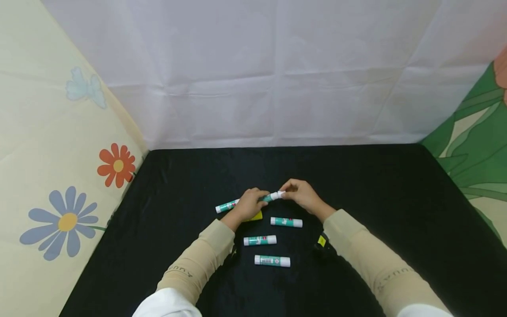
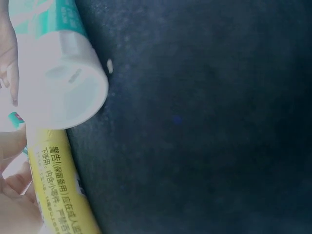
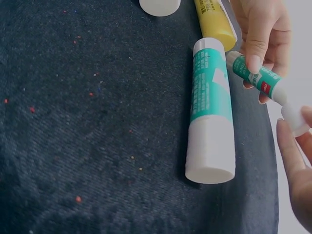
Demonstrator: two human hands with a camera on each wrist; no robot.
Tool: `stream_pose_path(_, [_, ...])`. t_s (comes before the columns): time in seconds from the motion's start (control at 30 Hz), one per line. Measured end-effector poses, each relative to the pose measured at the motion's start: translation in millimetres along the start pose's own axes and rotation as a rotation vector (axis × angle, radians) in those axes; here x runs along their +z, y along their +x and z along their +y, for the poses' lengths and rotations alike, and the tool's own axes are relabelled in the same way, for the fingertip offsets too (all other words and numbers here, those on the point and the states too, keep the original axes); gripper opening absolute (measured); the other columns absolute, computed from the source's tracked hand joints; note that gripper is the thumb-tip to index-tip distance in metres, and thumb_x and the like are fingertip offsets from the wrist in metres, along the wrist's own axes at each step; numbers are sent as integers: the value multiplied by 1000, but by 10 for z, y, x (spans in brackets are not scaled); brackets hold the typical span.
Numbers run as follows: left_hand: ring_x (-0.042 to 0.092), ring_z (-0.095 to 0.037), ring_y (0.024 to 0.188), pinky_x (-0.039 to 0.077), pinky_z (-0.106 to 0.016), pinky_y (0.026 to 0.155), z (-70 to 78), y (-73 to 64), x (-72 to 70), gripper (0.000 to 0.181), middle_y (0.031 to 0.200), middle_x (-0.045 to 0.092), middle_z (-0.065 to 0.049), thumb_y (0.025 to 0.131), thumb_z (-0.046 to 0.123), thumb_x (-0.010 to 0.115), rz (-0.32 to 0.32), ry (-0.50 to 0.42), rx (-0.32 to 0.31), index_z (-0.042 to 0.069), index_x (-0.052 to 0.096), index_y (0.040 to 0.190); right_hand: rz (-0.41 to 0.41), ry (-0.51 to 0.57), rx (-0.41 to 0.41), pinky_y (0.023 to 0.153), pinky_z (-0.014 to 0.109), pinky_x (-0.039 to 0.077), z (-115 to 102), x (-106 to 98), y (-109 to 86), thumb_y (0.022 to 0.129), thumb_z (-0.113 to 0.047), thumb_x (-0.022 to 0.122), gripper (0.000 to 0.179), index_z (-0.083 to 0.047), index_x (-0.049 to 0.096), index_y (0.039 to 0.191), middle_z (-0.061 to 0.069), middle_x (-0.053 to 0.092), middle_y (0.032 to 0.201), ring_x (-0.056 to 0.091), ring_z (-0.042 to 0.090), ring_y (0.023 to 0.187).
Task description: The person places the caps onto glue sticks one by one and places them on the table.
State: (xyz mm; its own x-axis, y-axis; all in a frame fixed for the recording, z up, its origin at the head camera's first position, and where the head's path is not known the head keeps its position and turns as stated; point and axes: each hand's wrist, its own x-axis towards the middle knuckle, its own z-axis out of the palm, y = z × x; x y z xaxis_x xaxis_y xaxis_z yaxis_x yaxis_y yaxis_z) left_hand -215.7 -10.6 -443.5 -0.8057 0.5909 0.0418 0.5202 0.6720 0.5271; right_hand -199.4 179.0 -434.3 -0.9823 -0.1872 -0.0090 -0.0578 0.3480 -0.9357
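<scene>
My left hand [image 1: 250, 203] holds a green-and-white glue stick [image 3: 258, 75], thumb on its green label. At the tube's far end, my right hand [image 1: 303, 193] pinches the white cap [image 3: 294, 119] between thumb and fingers. The cap sits at an angle to the tube; whether they touch I cannot tell. A yellow tube with black print [image 2: 63, 180] lies beside my left hand, partly hidden by it in the head view. Another glue stick [image 1: 227, 206] lies just left of that hand. In the right wrist view, a large-looking glue stick [image 3: 211, 112] lies near the camera.
Three capped glue sticks lie sideways on the black cloth [image 1: 178, 176]: one below my hands [image 1: 286, 222], one lower [image 1: 259, 240], one nearest me [image 1: 272, 260]. A black object with a yellow patch [image 1: 322, 241] is by my right wrist. A white curtain [image 1: 277, 110] hangs behind.
</scene>
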Motion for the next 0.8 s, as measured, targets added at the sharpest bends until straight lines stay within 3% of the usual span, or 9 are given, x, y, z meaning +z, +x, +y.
stream_pose_path(0.8, [48,-13,78,37,-27,71,2,26,31,26,90,57,-2,82,16,59,-10,47,23,11,61,107,-15,-28,0,67,33,45,16,5,-30,77,-3,61,11,1,60,88,10,58,85,54,20,74])
